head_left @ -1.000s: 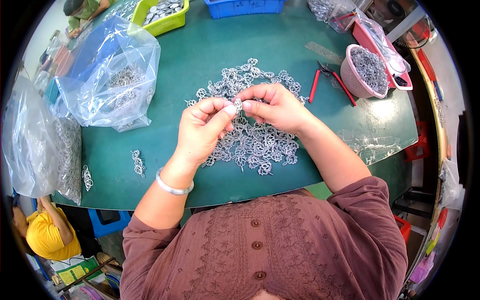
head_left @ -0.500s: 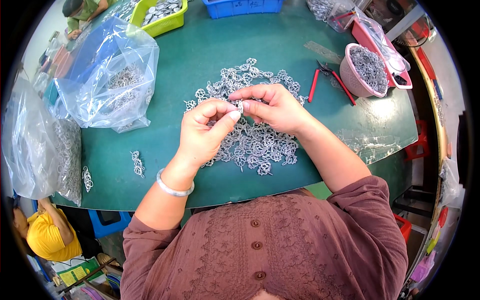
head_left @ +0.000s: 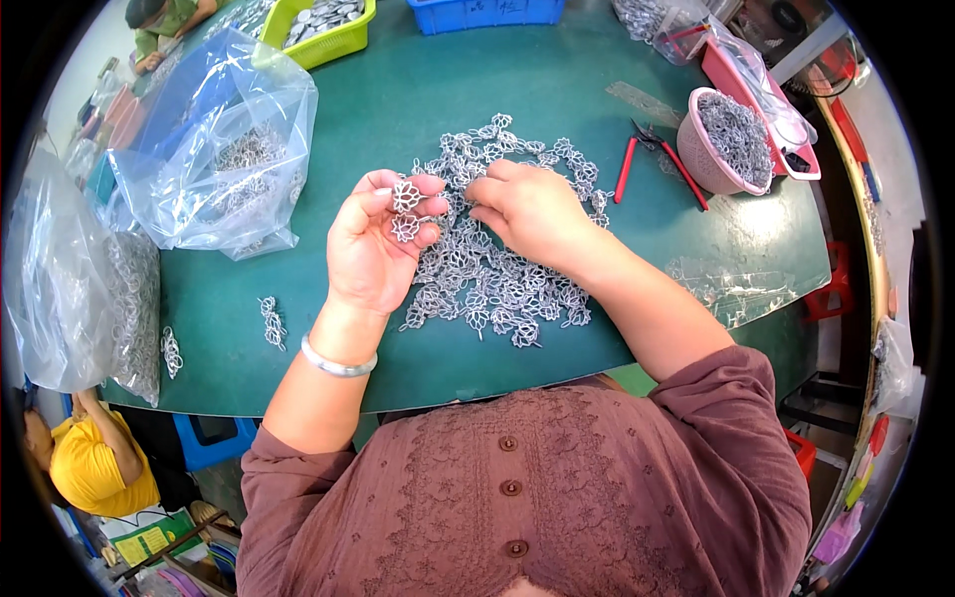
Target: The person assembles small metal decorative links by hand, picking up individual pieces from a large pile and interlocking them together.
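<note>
A short piece of silvery flower-shaped metal links lies across the fingers of my left hand, pinched under the thumb with its flowers facing up. My right hand reaches into the left part of the pile of flower links, fingertips pressed together among the pieces. Whatever those fingertips grip, if anything, is hidden. The pile spreads over the green table between and around both hands.
At left stand clear plastic bags of metal parts, with two small link pieces nearby. Red-handled pliers and a pink basket of metal rings are on the right. A lime basket and blue crate sit far back. Others work at left.
My hands have parted. The left moved left and turned palm up with the flower links; the right turned downward onto the pile.
</note>
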Tool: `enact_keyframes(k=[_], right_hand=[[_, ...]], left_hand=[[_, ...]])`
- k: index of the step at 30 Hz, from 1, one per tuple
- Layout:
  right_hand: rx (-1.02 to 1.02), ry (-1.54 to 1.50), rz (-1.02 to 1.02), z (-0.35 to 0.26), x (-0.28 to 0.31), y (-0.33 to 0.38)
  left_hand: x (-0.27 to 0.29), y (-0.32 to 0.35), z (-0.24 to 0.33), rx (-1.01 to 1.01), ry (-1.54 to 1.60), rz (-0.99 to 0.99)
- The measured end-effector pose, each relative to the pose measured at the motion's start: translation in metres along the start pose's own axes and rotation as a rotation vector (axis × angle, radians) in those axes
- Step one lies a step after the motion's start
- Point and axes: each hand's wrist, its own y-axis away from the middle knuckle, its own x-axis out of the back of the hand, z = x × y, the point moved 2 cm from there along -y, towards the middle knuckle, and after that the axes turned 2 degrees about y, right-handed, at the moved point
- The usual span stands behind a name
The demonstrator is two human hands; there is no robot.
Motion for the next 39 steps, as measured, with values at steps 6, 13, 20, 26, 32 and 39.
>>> enact_keyframes(k=[6, 13, 20, 26, 32, 39], right_hand=[[0.075, 0.109, 0.037, 0.003, -0.004, -0.001], [-0.009, -0.323, 0.237, 0.009, 0.019, 0.002], [0.112, -0.444, 0.327, -0.002, 0.023, 0.004], [-0.243, -0.985, 0.089, -0.001, 0.011, 0.004], [-0.46, -1.635, -0.226, -0.01, 0.006, 0.004], [-0.29, -2.037, -0.071, 0.007, 0.015, 0.0]], left_hand=[[-0.004, 0.0, 0.002, 0.001, -0.055, 0.052], [-0.003, 0.001, -0.001, -0.051, -0.35, 0.123], [-0.015, 0.005, -0.006, 0.087, -0.553, 0.12], [-0.012, 0.005, -0.009, -0.119, -0.691, 0.041], [-0.014, 0.005, -0.012, -0.297, -0.84, -0.072], [-0.013, 0.003, 0.003, -0.203, -0.66, 0.082]])
